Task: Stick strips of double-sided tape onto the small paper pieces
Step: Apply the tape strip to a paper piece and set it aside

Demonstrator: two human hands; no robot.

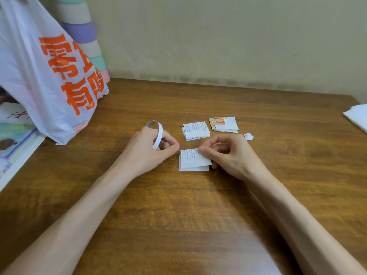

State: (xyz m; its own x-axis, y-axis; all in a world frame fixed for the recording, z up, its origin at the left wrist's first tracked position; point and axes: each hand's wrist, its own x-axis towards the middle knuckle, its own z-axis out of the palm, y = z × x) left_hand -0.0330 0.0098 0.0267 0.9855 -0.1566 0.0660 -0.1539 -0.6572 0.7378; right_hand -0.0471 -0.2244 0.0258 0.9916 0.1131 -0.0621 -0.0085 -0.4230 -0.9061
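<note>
- Left hand (149, 151) grips a thin white ring-shaped roll of double-sided tape (158, 133), with fingers and thumb curled round its lower part. The roll stands on edge, held just above the table, centre-left.
- Right hand (230, 155) pinches the top small white text-printed paper piece (195, 159). The thumb tip is on its upper right corner, a fingertip shows under its right edge, and the other fingers are curled.
- That piece is tilted and overlaps a second plain white paper piece (193, 168), which lies flat on the brown wooden table (178, 215) between the two hands.
- Behind them sits a small stack of text-printed paper pieces (195, 131). To its right, apart, is a stack of paper pieces with an orange-green picture on top (224, 124).
- Small crumpled white scrap (248, 136) lies just behind the right hand, near the picture stack.
- White plastic bag with big orange characters (49, 76) sits far left on the table. A column of pastel-coloured rolls (83, 30) stands behind it against the beige wall.
- Illustrated sheets (14, 139) lie at the left edge, partly under the bag.
- White paper sheets (357, 118) lie at the right edge.
</note>
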